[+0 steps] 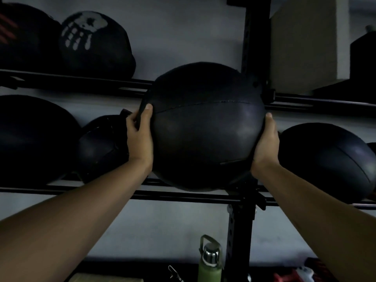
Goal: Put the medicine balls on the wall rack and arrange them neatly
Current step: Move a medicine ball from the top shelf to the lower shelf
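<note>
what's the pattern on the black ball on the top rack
A faded white skull above a handprint on the round black medicine ball, clearest in the head view.

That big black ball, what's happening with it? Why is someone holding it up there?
A person is holding the big black ball between both hands, the left hand on one side and the right hand on the other. They are holding it up at the lower bar of the wall rack, in the gap between other balls already sitting there. Two more balls, one with a white skull print, sit on the bar above. A green water bottle stands below.
</note>
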